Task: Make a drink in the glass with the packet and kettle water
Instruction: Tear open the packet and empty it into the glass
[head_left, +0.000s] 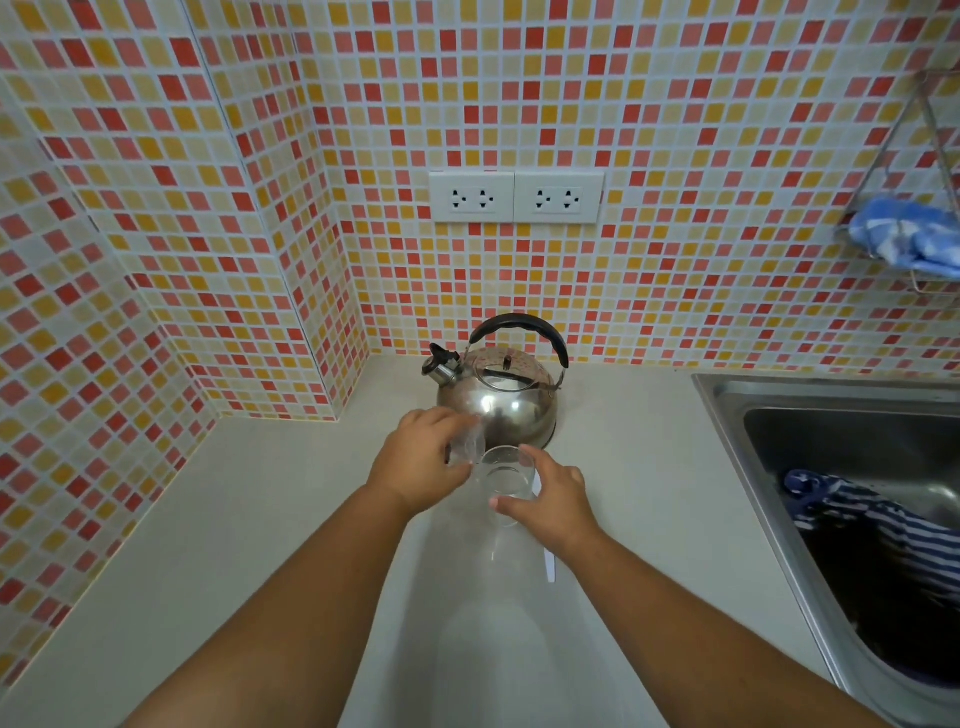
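Note:
A clear glass (505, 475) stands on the pale counter (270, 519) just in front of a steel kettle (498, 397) with a black handle. My right hand (550, 501) wraps the glass from the right, thumb on its near side and forefinger on the rim. My left hand (418, 462) pinches a small, pale, translucent packet (467, 441) at the glass's left rim. The packet is blurred, and I cannot tell what is in it. The glass looks nearly empty.
A thin white strip (549, 564) lies on the counter near my right wrist. A steel sink (737, 410) with a striped cloth (883, 525) is at the right. Tiled walls close the left and back, with two sockets (517, 197) above the kettle.

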